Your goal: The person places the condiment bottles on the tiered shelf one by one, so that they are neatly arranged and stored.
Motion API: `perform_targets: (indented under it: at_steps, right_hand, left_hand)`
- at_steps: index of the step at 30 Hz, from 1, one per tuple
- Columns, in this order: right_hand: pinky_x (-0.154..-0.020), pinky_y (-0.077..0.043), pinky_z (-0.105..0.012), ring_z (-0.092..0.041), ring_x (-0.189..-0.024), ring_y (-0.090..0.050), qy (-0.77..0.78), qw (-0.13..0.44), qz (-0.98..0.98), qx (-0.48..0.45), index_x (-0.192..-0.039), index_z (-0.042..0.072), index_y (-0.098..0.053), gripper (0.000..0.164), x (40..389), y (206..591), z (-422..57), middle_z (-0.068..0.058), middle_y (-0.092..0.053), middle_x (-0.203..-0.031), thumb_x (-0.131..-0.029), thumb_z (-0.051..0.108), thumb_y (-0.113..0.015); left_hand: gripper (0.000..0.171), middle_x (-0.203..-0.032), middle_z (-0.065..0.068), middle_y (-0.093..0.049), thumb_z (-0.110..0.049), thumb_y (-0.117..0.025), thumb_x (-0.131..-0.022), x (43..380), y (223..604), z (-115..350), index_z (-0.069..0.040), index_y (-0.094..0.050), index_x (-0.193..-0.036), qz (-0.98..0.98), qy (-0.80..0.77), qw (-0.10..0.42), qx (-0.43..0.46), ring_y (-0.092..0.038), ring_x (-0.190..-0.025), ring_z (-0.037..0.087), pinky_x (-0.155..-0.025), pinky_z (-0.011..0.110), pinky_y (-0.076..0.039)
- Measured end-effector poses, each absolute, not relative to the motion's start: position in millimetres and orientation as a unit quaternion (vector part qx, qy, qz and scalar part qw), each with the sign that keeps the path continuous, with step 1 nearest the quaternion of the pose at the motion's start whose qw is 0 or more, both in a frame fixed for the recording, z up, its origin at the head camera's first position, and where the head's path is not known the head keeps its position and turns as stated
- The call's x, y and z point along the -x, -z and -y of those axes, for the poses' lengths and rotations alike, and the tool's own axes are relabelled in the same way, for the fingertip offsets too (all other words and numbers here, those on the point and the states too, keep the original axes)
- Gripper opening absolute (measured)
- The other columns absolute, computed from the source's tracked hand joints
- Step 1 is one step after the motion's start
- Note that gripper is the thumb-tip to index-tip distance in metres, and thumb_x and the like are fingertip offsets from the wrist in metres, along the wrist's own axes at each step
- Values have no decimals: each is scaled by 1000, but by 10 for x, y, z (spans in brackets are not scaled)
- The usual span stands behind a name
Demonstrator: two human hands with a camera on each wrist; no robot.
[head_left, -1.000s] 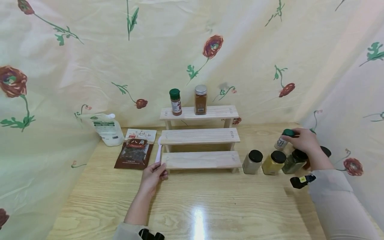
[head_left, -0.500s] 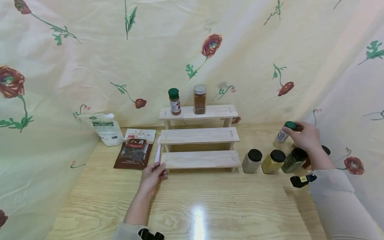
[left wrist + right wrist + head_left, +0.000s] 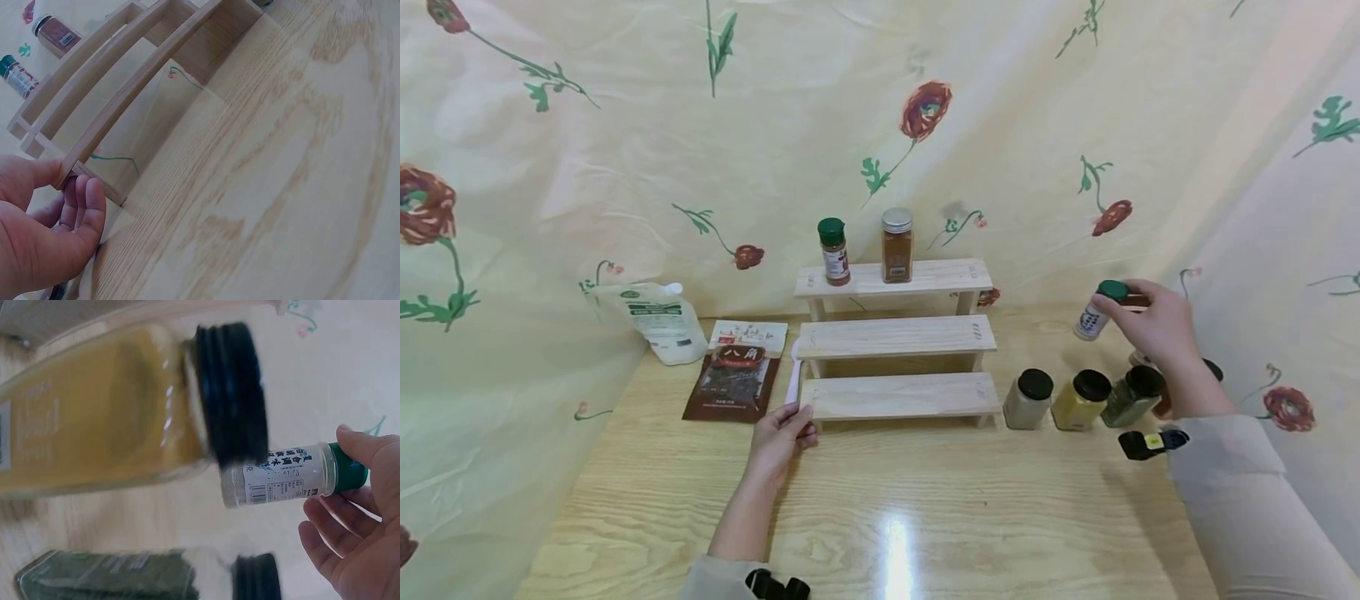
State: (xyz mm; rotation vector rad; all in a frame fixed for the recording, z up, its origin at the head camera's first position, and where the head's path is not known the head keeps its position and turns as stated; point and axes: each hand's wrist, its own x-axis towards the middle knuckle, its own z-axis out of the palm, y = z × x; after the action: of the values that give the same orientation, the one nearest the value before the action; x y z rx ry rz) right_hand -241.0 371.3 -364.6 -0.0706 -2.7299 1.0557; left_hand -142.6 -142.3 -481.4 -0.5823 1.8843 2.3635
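My right hand (image 3: 1161, 325) holds a small spice bottle (image 3: 1092, 320) by its green cap, behind the row of jars on the right. In the right wrist view this bottle (image 3: 281, 475) is clear with a white printed label, and thumb and fingers pinch the cap. My left hand (image 3: 779, 440) grips the front left corner of a three-tier wooden spice rack (image 3: 898, 396). The left wrist view shows the thumb on top of the lowest board (image 3: 119, 112) and the fingers curled beneath. A green-capped bottle (image 3: 835, 254) and a silver-lidded brown spice jar (image 3: 897, 248) stand on the top tier.
Black-lidded jars stand right of the rack: a pale one (image 3: 1028, 402), a yellow one (image 3: 1080, 403) and a green one (image 3: 1131, 398), others partly behind my right hand. Left of the rack lie a star anise packet (image 3: 736, 373), a white pouch (image 3: 662, 323) and a pale spoon (image 3: 793, 375).
My right hand has moved the green-capped bottle up, back and slightly left, away from the jars. My left hand stays at the rack's corner.
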Motion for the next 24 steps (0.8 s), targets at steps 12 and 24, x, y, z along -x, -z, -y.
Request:
perform_targets:
  at_steps: [12, 24]
  right_hand:
    - [-61, -45, -8, 6, -89, -50, -378, 143, 915, -1, -139, 8, -60, 65, 2435, 3461, -3473, -4, -63, -114, -93, 53, -68]
    - [-64, -50, -11, 0, -87, -59, -424, 171, 889, -10, -130, 8, -68, 60, 2497, 3303, -3159, 22, -62, -92, -88, 50, -76]
  left_hand:
    - [48, -87, 7, -65, -6, -65, -100, 1438, 4803, 1431, 16, -46, -138, -612, -767, 27, 188, -65, -72, 12, -67, 21, -62]
    - [52, -90, 9, -66, -7, -66, -99, 1419, 4806, 1423, 17, -44, -139, -609, -770, 31, 187, -65, -73, 12, -68, 21, -62]
